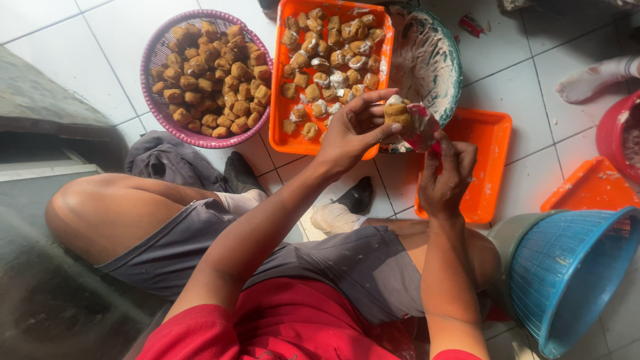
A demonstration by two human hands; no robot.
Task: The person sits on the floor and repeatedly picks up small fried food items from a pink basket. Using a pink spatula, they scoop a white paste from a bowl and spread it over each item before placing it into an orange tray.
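Note:
My left hand [352, 130] holds a brown fried tofu puff [397, 111] between thumb and fingers, above the floor. My right hand [445, 172] grips a small red-handled tool [423, 131] smeared with white paste, pressed against the puff. Just behind them, an orange tray [285, 137] carries several puffs with white filling. A purple woven basket [155, 100] at the left holds a heap of plain puffs. A teal-rimmed bowl [451, 73] coated with white paste stands beside the tray.
An empty orange tray [490, 153] lies under my right hand, another orange tray [590, 190] further right. A blue plastic basket [573, 267] sits by my right knee, a red basin [610, 133] at the right edge. My crossed legs rest on the white tiled floor [100, 40].

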